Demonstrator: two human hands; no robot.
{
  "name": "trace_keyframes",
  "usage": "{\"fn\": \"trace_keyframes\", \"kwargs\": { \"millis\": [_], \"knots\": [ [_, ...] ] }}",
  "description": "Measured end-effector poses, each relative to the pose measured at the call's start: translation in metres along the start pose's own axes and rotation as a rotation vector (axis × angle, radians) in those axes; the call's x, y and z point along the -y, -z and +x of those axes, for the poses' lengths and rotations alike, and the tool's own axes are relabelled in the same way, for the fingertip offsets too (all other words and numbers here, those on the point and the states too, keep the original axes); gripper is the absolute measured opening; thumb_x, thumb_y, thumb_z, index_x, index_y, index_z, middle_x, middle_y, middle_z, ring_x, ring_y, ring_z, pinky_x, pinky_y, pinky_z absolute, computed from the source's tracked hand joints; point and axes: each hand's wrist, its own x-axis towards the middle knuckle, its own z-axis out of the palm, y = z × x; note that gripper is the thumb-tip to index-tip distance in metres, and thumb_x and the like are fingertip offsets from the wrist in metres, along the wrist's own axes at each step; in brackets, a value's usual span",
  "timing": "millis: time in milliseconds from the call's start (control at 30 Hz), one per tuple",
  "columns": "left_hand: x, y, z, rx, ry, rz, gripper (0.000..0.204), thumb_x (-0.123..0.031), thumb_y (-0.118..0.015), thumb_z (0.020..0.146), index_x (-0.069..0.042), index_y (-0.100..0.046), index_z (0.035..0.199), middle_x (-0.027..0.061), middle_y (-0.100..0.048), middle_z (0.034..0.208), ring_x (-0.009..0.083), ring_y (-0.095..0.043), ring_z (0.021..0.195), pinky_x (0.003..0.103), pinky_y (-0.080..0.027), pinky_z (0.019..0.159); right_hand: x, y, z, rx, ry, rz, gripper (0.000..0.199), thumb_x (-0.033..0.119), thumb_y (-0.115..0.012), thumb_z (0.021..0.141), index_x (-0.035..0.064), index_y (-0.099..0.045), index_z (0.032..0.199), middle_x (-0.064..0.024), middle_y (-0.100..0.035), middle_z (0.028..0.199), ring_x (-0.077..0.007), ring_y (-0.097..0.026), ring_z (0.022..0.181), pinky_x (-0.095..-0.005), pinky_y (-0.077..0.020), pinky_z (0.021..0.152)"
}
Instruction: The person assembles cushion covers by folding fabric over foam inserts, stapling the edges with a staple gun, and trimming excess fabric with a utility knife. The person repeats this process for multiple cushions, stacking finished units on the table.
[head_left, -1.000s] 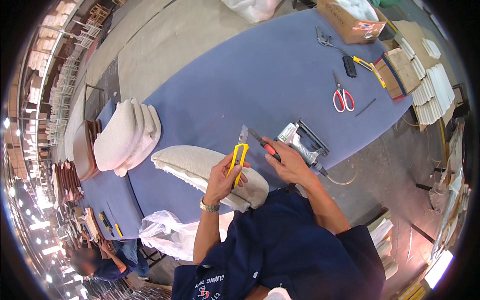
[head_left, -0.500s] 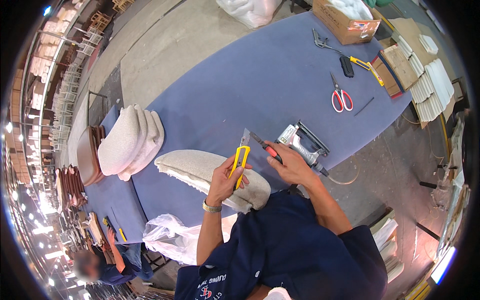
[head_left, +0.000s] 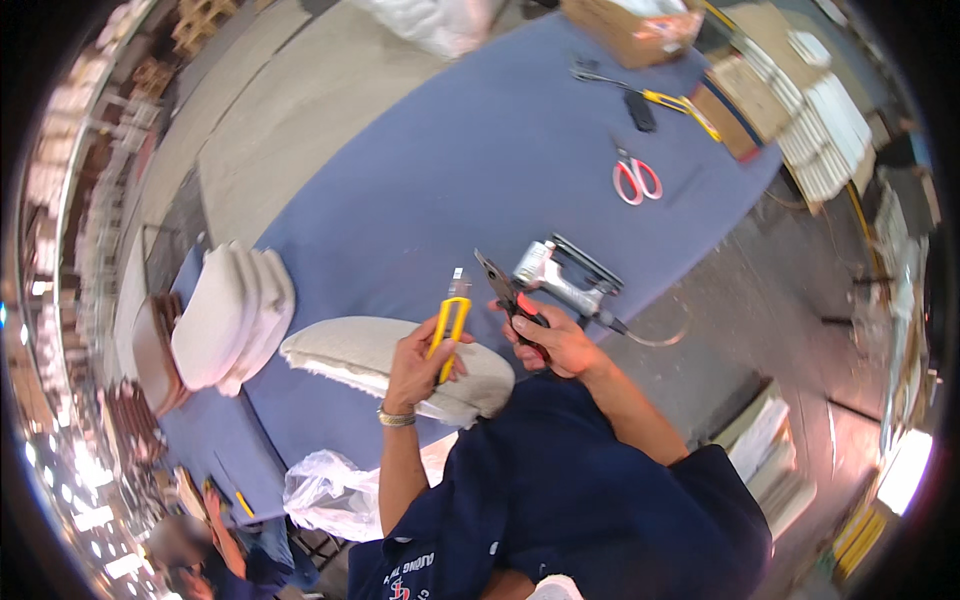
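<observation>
My left hand [head_left: 420, 367] is closed round a yellow utility knife [head_left: 452, 325], its blade out and pointing away from me. Below that hand lies a cushion [head_left: 340, 345] covered in light beige fabric, with a frayed white edge along its near side. My right hand [head_left: 552, 340] grips a pair of pliers [head_left: 515, 300] with red and black handles; their dark jaws point up and to the left, close to the knife blade but apart from it. Just beyond the right hand, a silver staple gun [head_left: 567, 280] with a hose rests on the blue table [head_left: 420, 180].
Beige cushions [head_left: 235, 315] and brown ones [head_left: 155, 350] are stacked at the left. Scissors [head_left: 636, 180], a black case [head_left: 640, 112] and another yellow knife [head_left: 680, 106] lie farther off, near a cardboard box [head_left: 640, 35]. A co-worker [head_left: 235, 555] is at the lower left.
My right hand has turned, so the pliers now show broadside with their jaws raised toward the left. The left hand still holds the knife. The whole view has shifted and tilted slightly.
</observation>
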Motion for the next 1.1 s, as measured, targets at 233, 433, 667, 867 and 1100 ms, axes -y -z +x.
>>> {"fn": "trace_keyframes", "kwargs": {
  "millis": [233, 433, 667, 867, 1100],
  "knots": [
    [0.006, -0.006, -0.010, -0.145, -0.059, 0.112, 0.042, -0.017, -0.059, 0.105, -0.001, -0.051, 0.143, 0.0142, -0.071, 0.115, 0.0125, -0.070, 0.075, 0.022, -0.055, 0.059, 0.012, 0.128, -0.077, -0.917, 0.411, -0.120, 0.041, 0.022, -0.060, 0.106, 0.0049, -0.053, 0.142, 0.0015, -0.049, 0.083, -0.0065, -0.046, 0.063, -0.0238, -0.0393, 0.051],
    [0.001, 0.000, -0.003, -0.285, -0.134, 0.399, 0.048, -0.016, -0.058, 0.105, -0.002, -0.048, 0.150, 0.0115, -0.072, 0.116, 0.0114, -0.069, 0.076, 0.024, -0.055, 0.064, -0.045, 0.246, -0.174, -1.580, 0.308, -0.201, 0.038, 0.034, -0.063, 0.101, 0.0074, -0.065, 0.128, -0.0039, -0.061, 0.081, -0.0137, -0.058, 0.067, -0.0331, -0.0475, 0.057],
    [0.046, 0.008, -0.056, -0.874, -0.454, 0.582, 0.056, -0.026, -0.055, 0.109, 0.000, -0.040, 0.156, 0.0166, -0.069, 0.116, 0.0191, -0.066, 0.077, 0.031, -0.058, 0.071, -0.154, 0.296, -0.162, -1.803, 0.159, -0.117, 0.044, 0.037, -0.061, 0.097, 0.0037, -0.067, 0.126, -0.0203, -0.074, 0.100, -0.0350, -0.070, 0.098, -0.0459, -0.0520, 0.088],
    [0.058, 0.018, -0.007, -0.893, -0.520, 0.384, 0.060, -0.031, -0.052, 0.110, -0.001, -0.033, 0.159, 0.0153, -0.068, 0.114, 0.0193, -0.066, 0.081, 0.032, -0.056, 0.074, -0.187, 0.275, -0.153, -1.761, 0.113, -0.126, 0.046, 0.038, -0.058, 0.097, 0.0053, -0.066, 0.129, -0.0230, -0.074, 0.106, -0.0402, -0.069, 0.109, -0.0487, -0.0515, 0.093],
    [0.036, 0.017, 0.031, -0.799, -0.516, 0.457, 0.055, -0.033, -0.051, 0.109, -0.003, -0.041, 0.154, 0.0115, -0.069, 0.113, 0.0191, -0.068, 0.083, 0.035, -0.055, 0.076, -0.203, 0.221, -0.202, -1.749, 0.020, -0.442, 0.044, 0.039, -0.056, 0.098, 0.0108, -0.066, 0.130, -0.0276, -0.071, 0.113, -0.0460, -0.066, 0.112, -0.0527, -0.0516, 0.096]
  ]
}}
